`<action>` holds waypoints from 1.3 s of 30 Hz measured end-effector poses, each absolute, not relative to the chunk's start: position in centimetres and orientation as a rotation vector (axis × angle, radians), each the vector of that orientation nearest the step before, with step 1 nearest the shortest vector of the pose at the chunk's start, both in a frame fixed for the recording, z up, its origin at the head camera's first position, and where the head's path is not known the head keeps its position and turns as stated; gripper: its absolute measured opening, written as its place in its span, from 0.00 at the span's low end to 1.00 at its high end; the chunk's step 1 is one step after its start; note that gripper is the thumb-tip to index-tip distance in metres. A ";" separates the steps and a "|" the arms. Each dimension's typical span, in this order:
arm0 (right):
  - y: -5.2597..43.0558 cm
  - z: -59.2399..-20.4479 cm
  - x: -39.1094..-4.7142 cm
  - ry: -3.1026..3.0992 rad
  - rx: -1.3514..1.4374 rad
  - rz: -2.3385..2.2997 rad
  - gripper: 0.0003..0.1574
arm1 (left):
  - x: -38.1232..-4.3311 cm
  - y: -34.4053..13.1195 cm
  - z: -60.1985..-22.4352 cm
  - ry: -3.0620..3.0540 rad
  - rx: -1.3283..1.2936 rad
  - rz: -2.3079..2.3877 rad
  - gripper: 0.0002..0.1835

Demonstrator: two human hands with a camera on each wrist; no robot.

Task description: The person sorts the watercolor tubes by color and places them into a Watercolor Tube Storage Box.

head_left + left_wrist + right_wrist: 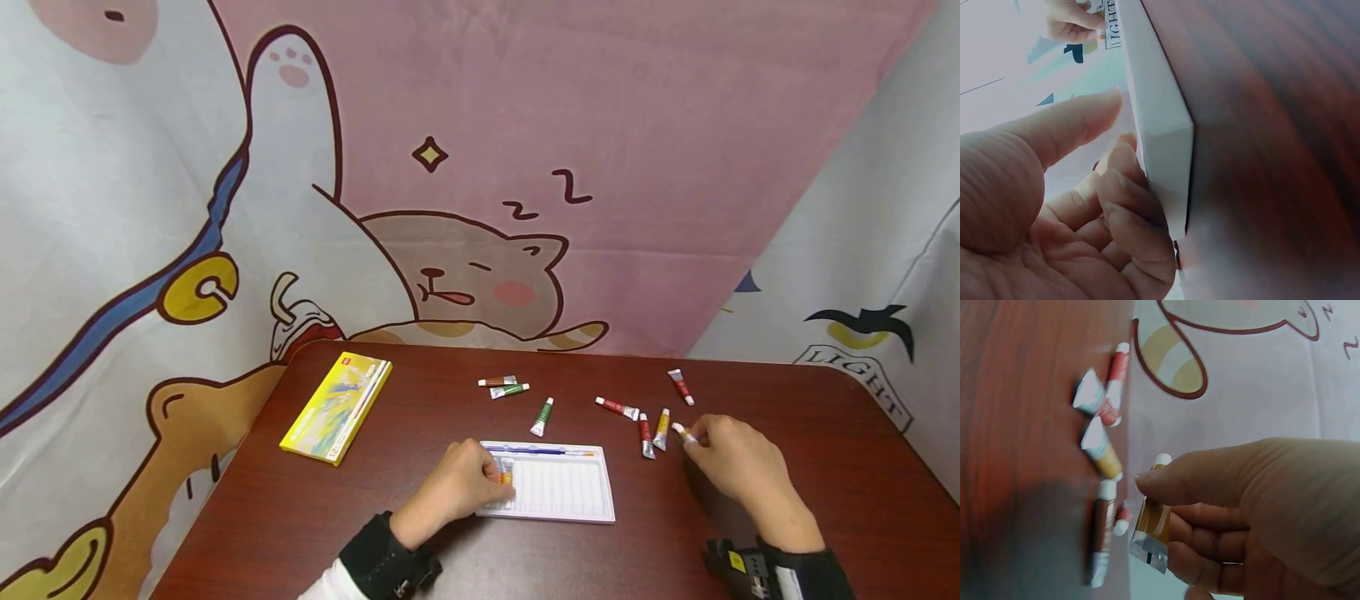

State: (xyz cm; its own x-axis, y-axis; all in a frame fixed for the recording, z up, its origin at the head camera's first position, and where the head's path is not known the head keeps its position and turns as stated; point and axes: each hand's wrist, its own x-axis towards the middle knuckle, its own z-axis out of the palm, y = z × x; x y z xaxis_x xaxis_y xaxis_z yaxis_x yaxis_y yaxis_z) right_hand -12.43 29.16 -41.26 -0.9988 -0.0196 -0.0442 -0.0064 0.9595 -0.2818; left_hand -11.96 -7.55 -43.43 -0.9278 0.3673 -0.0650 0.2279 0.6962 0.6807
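My right hand (738, 458) pinches a small ochre paint tube (1155, 519) between thumb and fingers, its white cap pointing up in the right wrist view. Beside it on the table lie a yellow tube (662, 429) and a red tube (647, 437). My left hand (463, 482) rests at the left end of a white plastic tray (607, 483). Its fingers curl loosely against the tray's side wall (1163, 156), with the thumb apart from them. Inside the tray, right at those fingertips, lie yellow-orange tubes (507, 472), partly hidden by the hand.
A blue paintbrush (528, 451) lies in the tray's far groove. Behind the tray are a brown tube (495, 381) and two green tubes (542, 417). More red tubes (617, 407) lie to the right. A yellow box (333, 408) stands at the left, before a cartoon cloth backdrop (637, 167).
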 end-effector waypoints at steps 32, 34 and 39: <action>16.6 -39.3 -8.6 3.070 -1.178 -1.138 0.14 | -9.8 -4.8 -41.6 2.896 1.312 1.270 0.08; 16.3 -39.2 -8.3 3.029 -1.201 -1.179 0.15 | -9.7 -4.8 -41.6 2.885 1.386 1.223 0.07; 15.9 -39.2 -8.2 2.968 -1.239 -1.224 0.15 | -9.5 -4.7 -41.6 2.870 1.485 1.165 0.05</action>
State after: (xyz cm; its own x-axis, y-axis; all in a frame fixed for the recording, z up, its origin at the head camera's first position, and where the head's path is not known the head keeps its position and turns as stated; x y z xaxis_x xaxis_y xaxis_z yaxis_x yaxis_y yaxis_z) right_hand -8.16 15.86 -39.22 -0.7019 -0.5026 0.5048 -0.7123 0.4991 -0.4935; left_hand -9.50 -4.66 -41.57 -0.5912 0.6087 0.5291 0.8052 0.4090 0.4293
